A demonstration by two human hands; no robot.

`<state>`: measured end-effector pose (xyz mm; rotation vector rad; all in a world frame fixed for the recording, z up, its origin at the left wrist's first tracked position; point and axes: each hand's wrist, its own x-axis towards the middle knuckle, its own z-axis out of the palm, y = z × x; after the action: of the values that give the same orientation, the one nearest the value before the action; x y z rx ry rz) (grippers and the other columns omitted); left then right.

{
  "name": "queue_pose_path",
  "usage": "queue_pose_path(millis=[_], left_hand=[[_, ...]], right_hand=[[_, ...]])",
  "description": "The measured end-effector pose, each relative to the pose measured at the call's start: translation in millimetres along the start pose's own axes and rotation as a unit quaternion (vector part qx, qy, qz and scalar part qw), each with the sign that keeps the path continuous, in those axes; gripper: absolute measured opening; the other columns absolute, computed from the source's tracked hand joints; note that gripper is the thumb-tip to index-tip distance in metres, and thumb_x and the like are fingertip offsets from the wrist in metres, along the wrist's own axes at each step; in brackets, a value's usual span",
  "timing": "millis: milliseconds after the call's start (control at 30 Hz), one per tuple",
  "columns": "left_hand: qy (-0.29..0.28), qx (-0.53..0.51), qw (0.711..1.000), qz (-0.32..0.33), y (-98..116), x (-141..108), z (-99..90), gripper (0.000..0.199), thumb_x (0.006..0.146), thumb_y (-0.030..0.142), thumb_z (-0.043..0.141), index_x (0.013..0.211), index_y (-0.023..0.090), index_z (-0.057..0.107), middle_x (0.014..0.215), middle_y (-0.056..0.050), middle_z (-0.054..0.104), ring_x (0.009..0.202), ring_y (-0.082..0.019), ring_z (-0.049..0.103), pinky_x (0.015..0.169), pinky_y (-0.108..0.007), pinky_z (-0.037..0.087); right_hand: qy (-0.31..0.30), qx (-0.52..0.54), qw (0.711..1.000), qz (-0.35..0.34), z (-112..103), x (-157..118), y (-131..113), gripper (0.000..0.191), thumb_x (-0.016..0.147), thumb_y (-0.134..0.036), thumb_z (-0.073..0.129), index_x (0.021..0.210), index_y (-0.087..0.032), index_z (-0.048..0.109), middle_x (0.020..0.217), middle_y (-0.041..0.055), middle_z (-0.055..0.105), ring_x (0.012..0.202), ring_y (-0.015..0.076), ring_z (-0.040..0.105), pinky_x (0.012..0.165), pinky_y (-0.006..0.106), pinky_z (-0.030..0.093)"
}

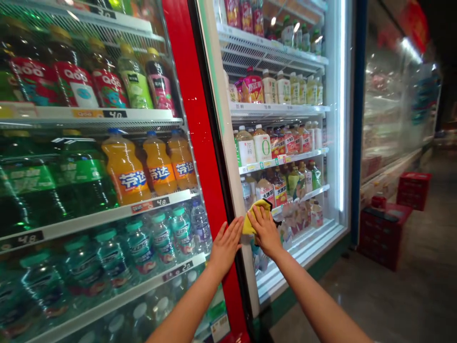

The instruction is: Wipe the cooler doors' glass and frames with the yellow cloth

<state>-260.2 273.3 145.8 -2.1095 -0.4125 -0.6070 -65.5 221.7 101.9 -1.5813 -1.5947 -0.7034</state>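
Note:
My right hand (264, 231) presses a yellow cloth (255, 215) with dark edging against the glass door of the right drinks cooler, near its pale left frame (228, 157). The cloth sticks out above and to the left of the fingers. My left hand (225, 245) lies flat beside it, fingers stretched out and pointing up, on the edge where the red frame (196, 114) and the pale frame meet. Nothing shows in the left hand. Behind the glass near the cloth stand bottles on white shelves.
The left cooler holds orange bottles (124, 166), green bottles and small teal-capped bottles (141, 245). Red boxes (383, 236) stand on the floor (357, 295) at the right, beside another glass-fronted cabinet (396, 109). A bright light strip (342, 105) runs down the right cooler.

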Motion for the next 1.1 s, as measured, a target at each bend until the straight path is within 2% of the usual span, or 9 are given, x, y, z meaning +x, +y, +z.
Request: queue_pose_path(millis=[100, 333, 467, 633, 767, 833, 933, 1033, 1100], left_hand=[[0.020, 0.037, 0.999, 0.009, 0, -3, 2.6, 0.070, 0.095, 0.031, 0.058, 0.158, 0.012, 0.033, 0.170, -0.007, 0.013, 0.157, -0.018, 0.000, 0.131, -0.040, 0.003], [0.032, 0.068, 0.997, 0.010, 6, -3, -1.2, 0.058, 0.100, 0.028, 0.046, 0.154, 0.010, 0.040, 0.170, -0.007, 0.016, 0.158, -0.021, 0.007, 0.132, -0.042, -0.004], [0.024, 0.037, 0.999, 0.022, 8, -9, -3.6, 0.055, 0.099, 0.028, 0.050, 0.150, 0.006, 0.046, 0.170, -0.010, 0.016, 0.158, -0.023, 0.007, 0.132, -0.042, -0.003], [0.015, 0.010, 1.000, -0.007, -3, -49, -16.6, 0.055, 0.099, 0.033, 0.053, 0.151, 0.015, 0.048, 0.168, 0.000, 0.022, 0.159, -0.018, 0.001, 0.132, -0.039, -0.002], [-0.021, -0.007, 0.999, -0.034, -20, -94, -35.3, 0.050, 0.095, 0.022, 0.056, 0.145, 0.019, 0.055, 0.161, 0.003, 0.039, 0.158, -0.014, 0.002, 0.131, -0.035, 0.016], [-0.022, -0.015, 0.999, -0.026, -27, -113, -41.9, 0.049, 0.094, 0.017, 0.056, 0.143, 0.019, 0.057, 0.159, 0.002, 0.043, 0.159, -0.014, 0.007, 0.131, -0.036, 0.015], [-0.008, -0.033, 0.999, -0.020, -34, -136, -45.4, 0.050, 0.095, 0.018, 0.056, 0.145, 0.019, 0.054, 0.156, 0.001, 0.049, 0.158, -0.014, 0.011, 0.132, -0.038, 0.002], [0.005, -0.061, 0.998, -0.022, -39, -157, -43.5, 0.056, 0.095, 0.022, 0.059, 0.150, 0.018, 0.050, 0.152, -0.001, 0.055, 0.158, -0.014, 0.011, 0.132, -0.038, 0.000], [0.009, -0.062, 0.998, -0.010, -42, -169, -40.8, 0.057, 0.095, 0.021, 0.058, 0.151, 0.016, 0.048, 0.153, -0.002, 0.053, 0.158, -0.015, 0.012, 0.132, -0.038, 0.000]], right_hand=[[0.028, 0.001, 0.999, -0.020, 7, -3, 5, 0.095, 0.077, 0.000, 0.052, 0.163, -0.028, 0.023, 0.170, 0.0097, 0.022, 0.157, 0.0334, 0.019, 0.123, 0.065, 0.023], [0.089, 0.038, 0.994, -0.053, 12, -11, 10, 0.102, 0.076, 0.000, 0.046, 0.165, -0.032, 0.007, 0.172, 0.0063, 0.011, 0.158, 0.0344, 0.011, 0.120, 0.072, 0.022], [0.116, 0.070, 0.991, -0.011, 19, -10, 0, 0.099, 0.076, -0.003, 0.042, 0.164, -0.034, 0.009, 0.173, 0.0036, 0.007, 0.158, 0.0367, 0.009, 0.116, 0.075, 0.027], [0.173, 0.070, 0.982, 0.037, 28, -3, -10, 0.093, 0.082, -0.006, 0.044, 0.164, -0.034, 0.013, 0.172, 0.0050, 0.013, 0.157, 0.0399, 0.012, 0.115, 0.078, 0.023], [0.187, 0.105, 0.976, 0.045, 16, -5, -25, 0.081, 0.087, -0.010, 0.041, 0.163, -0.031, 0.021, 0.171, 0.0068, 0.021, 0.157, 0.0378, 0.015, 0.118, 0.074, 0.022], [0.194, 0.120, 0.973, 0.024, 10, -13, -43, 0.076, 0.090, -0.014, 0.041, 0.163, -0.028, 0.023, 0.170, 0.0091, 0.025, 0.156, 0.0371, 0.019, 0.118, 0.071, 0.027], [0.226, 0.115, 0.964, -0.080, 13, -33, -82, 0.068, 0.093, -0.016, 0.046, 0.158, -0.029, 0.035, 0.165, 0.0083, 0.036, 0.154, 0.0318, 0.029, 0.119, 0.062, 0.032], [0.207, 0.087, 0.957, -0.184, 33, -51, -111, 0.055, 0.093, -0.011, 0.054, 0.142, -0.035, 0.055, 0.151, 0.0018, 0.057, 0.144, 0.0202, 0.047, 0.124, 0.052, 0.027], [0.161, 0.065, 0.964, -0.199, 51, -58, -116, 0.046, 0.095, -0.013, 0.054, 0.134, -0.037, 0.062, 0.138, -0.0023, 0.068, 0.131, 0.0145, 0.056, 0.127, 0.048, 0.020]])
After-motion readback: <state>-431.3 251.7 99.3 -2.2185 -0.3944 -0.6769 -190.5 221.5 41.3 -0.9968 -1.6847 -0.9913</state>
